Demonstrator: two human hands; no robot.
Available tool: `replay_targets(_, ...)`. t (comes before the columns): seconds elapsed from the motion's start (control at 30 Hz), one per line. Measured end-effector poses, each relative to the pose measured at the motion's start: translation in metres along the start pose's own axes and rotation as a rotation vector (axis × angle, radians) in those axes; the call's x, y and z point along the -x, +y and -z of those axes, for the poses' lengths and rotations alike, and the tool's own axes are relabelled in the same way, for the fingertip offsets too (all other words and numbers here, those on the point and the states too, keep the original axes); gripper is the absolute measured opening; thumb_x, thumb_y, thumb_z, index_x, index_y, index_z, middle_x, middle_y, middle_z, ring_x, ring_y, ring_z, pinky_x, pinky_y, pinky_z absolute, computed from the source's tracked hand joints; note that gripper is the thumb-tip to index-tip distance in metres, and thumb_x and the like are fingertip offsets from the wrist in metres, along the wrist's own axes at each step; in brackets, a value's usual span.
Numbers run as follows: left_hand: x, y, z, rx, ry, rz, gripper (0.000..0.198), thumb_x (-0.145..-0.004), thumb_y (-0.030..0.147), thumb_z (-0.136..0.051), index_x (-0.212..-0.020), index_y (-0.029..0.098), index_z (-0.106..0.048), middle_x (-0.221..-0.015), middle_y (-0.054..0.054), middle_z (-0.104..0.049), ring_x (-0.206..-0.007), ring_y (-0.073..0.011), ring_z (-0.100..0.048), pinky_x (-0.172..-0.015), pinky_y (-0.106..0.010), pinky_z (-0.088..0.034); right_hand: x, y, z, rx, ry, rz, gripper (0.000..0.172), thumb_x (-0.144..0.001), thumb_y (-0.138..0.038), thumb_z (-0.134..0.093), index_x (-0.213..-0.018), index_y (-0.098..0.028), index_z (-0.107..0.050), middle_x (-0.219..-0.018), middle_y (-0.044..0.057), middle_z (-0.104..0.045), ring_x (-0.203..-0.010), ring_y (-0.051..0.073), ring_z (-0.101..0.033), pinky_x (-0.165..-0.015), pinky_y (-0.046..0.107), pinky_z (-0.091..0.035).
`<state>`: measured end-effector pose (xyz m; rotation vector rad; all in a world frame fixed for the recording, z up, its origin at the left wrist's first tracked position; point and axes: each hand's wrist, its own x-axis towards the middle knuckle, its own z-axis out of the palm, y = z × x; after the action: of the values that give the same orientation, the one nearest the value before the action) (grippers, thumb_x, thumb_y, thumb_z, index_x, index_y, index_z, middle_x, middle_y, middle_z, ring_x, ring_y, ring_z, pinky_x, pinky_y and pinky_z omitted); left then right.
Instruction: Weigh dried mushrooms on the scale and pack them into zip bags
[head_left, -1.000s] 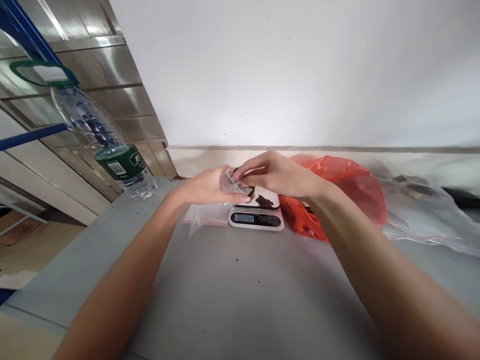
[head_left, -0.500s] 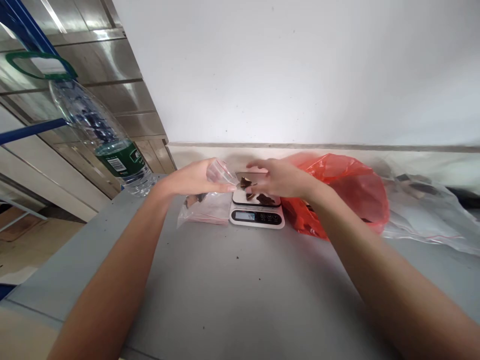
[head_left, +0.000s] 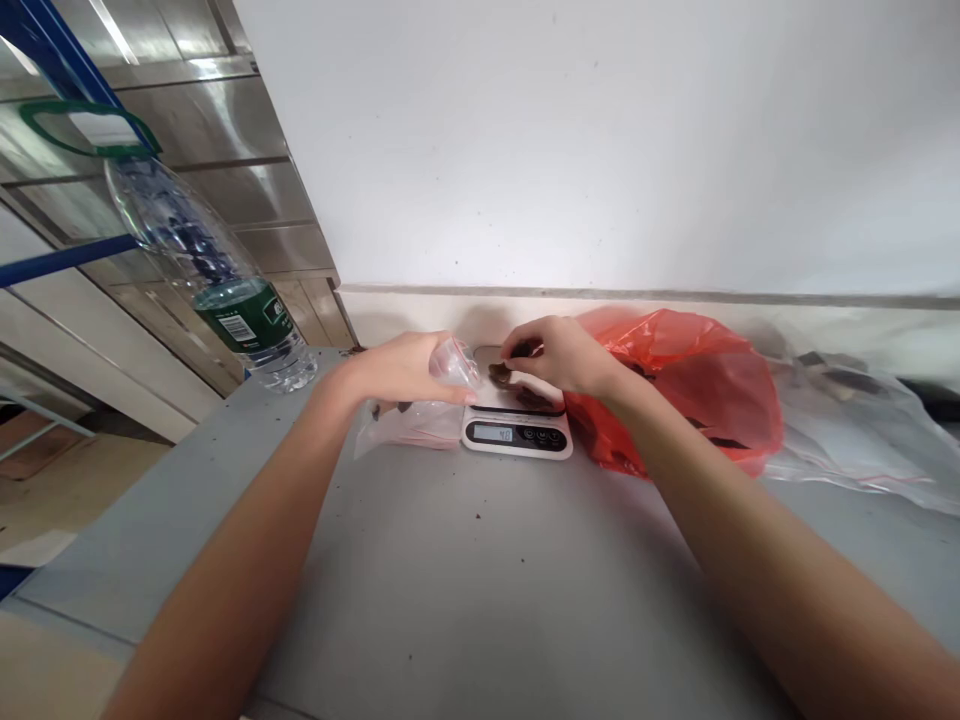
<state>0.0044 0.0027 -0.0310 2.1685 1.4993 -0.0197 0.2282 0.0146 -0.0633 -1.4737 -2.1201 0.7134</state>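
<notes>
A small white digital scale [head_left: 517, 449] with a lit display stands near the wall. Dark brown dried flakes [head_left: 532, 398] rest on its plate. Over the plate, my right hand [head_left: 559, 352] is closed, its fingertips pinching a brown flake [head_left: 500, 374]. My left hand [head_left: 409, 368] grips a clear plastic bag [head_left: 454, 362], holding its mouth beside the scale's left edge. Under that hand lies another clear zip bag [head_left: 416, 425] with dark bits in it. What my left palm covers is hidden.
Right of the scale sits an open red plastic bag [head_left: 675, 345] with dark pieces inside. Beyond it lies a large clear bag [head_left: 862, 435]. A big water bottle [head_left: 247, 320] stands at the table's left edge. Crumbs dot the grey table [head_left: 480, 600]; a white wall [head_left: 600, 150] rises behind.
My right hand's fingers have closed from a looser spread into a pinch over the plate. My left hand with the clear bag has shifted slightly right and lower. The display reading has changed.
</notes>
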Motion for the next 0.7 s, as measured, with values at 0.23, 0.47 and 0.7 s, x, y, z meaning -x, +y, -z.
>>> replay_targets(0.23, -0.004, 0.004, -0.005, -0.043, -0.027, 0.001, 0.071, -0.075, 0.066, -0.074, -0.129, 0.023, -0.061, -0.123, -0.013, -0.073, -0.094, -0.0327, -0.074, -0.066, -0.035, -0.054, 0.006, -0.009, 0.005, -0.184, 0.06, 0.046, 0.011, -0.081, -0.009, -0.075, -0.087, -0.018, -0.073, -0.089, 0.007, -0.079, -0.085, 0.02, -0.073, -0.086, 0.037, -0.06)
replay_targets(0.47, -0.001, 0.002, 0.001, 0.012, -0.002, -0.062, 0.062, -0.077, 0.066, -0.075, -0.126, 0.028, -0.067, -0.121, -0.009, -0.076, -0.103, -0.0343, -0.073, -0.078, -0.038, -0.055, 0.016, -0.032, 0.008, -0.301, 0.023, 0.064, 0.044, -0.086, -0.014, -0.075, -0.129, -0.018, -0.068, -0.108, 0.011, -0.079, -0.093, 0.023, -0.076, -0.08, 0.036, -0.062)
replay_targets(0.7, 0.003, -0.001, 0.005, 0.027, 0.007, -0.049, 0.066, -0.074, 0.065, -0.075, -0.127, 0.026, -0.068, -0.109, -0.008, -0.078, -0.094, -0.0321, -0.074, -0.069, -0.035, -0.056, 0.019, -0.016, 0.016, 0.237, -0.211, -0.246, 0.04, -0.07, -0.011, -0.082, -0.108, -0.022, -0.075, -0.104, 0.01, -0.08, -0.083, 0.027, -0.076, -0.066, 0.033, -0.056)
